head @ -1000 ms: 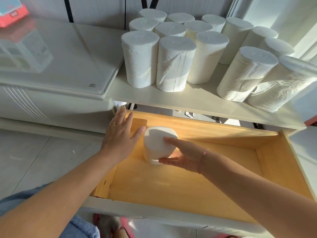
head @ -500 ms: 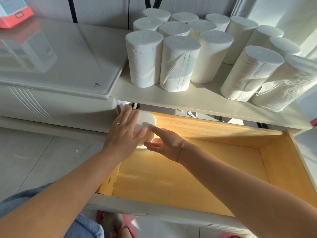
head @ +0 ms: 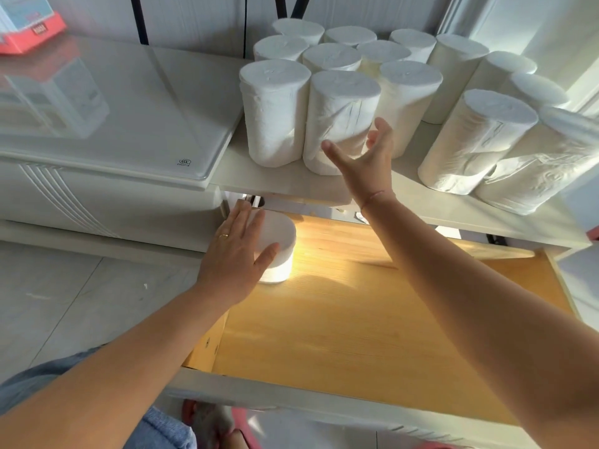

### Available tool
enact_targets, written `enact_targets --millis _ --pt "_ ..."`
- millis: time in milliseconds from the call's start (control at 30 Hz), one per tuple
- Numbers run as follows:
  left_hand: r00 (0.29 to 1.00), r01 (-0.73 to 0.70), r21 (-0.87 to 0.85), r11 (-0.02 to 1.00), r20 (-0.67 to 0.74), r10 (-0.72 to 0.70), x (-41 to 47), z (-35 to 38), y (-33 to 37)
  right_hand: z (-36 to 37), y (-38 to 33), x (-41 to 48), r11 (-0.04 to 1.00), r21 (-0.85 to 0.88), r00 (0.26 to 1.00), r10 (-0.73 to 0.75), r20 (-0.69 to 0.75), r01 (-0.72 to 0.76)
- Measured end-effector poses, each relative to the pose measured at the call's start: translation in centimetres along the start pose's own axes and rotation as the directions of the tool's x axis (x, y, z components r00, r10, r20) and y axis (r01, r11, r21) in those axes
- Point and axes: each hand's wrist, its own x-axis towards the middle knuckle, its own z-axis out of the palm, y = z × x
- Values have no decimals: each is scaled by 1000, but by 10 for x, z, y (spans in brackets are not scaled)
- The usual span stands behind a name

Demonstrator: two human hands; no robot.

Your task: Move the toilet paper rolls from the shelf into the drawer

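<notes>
One white toilet paper roll (head: 281,241) stands upright in the far left corner of the open wooden drawer (head: 372,335). My left hand (head: 238,259) rests flat against its left side, fingers spread. My right hand (head: 363,157) is raised to the white shelf (head: 291,184), fingers apart, just in front of a front-row roll (head: 340,115) without gripping it. Several more white rolls (head: 473,137) stand packed on the shelf, the right ones leaning.
A glossy white cabinet top (head: 113,108) lies left of the shelf, with a red and white box (head: 29,27) at its far corner. Grey tile floor (head: 64,303) is at lower left. My blue-clad knee (head: 155,429) shows below.
The roll was pushed into the drawer's far left corner. My right hand let go of it and rose to the shelf rolls. My left hand stayed by the roll.
</notes>
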Motion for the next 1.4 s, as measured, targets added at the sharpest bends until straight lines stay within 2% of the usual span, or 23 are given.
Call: enact_targets --millis 167,267,400,533,767,900,1000,1133,1267,1333,1367,1400 --pt "1000 -7 -15 1000 -26 7 0 1 0 11 -7 9 999 45 1000 3 4 -3" --pt "1000 -5 -19 1000 -19 5 0 2 -2 9 -1 12 999 27 994 -28 109 25" --pt "1000 -1 -22 1000 -6 1 1 2 -2 3 -1 20 966 257 962 -71 263 0" --pt "1000 -10 -9 1000 -3 10 1 1 -1 -7 -7 17 980 187 924 -133 358 69" --pt "999 -30 8 1000 38 30 1 0 0 -61 8 -38 983 183 838 -97 537 -4" --pt "999 -18 21 1000 46 17 2 -1 3 -86 26 -68 990 133 766 -114 633 38" --pt "997 -18 36 999 77 15 1 -1 3 -84 57 -83 996 81 737 -70 672 21" --pt "997 -26 46 999 71 23 1 -1 2 -75 89 -102 990 28 705 80 704 -141" --pt "998 -21 41 999 67 18 2 1 1 -67 103 -117 974 -219 695 203 690 -67" --pt "998 -22 35 999 65 20 2 2 0 -66 104 -118 936 -351 631 272 726 1" --pt "998 -23 31 999 63 21 2 2 -1 -68 103 -117 927 -376 572 311 759 -5" --pt "998 -24 26 999 64 22 2 2 -1 -71 101 -115 928 -365 494 351 795 -71"
